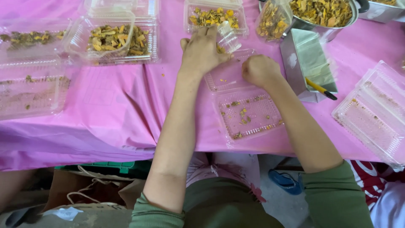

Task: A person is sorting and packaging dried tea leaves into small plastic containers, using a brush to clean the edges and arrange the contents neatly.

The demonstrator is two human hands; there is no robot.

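The left hand (201, 52) lies flat, fingers spread, on the open clear clamshell box (247, 112) (a few dried yellow bits inside). At its 3 o'clock the right hand (260, 70) rests curled into a loose fist; whether it holds anything, I cannot tell.

An open clamshell box (247, 112) lies on the table (118, 105), both hands (202, 52) over its far half. A bowl (327, 17) stands behind and right; a filled box (112, 40) sits left.

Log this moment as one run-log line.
left hand: on small clear bag | right hand: fisted over open clamshell box | box: few dried bits | surface: pink tablecloth
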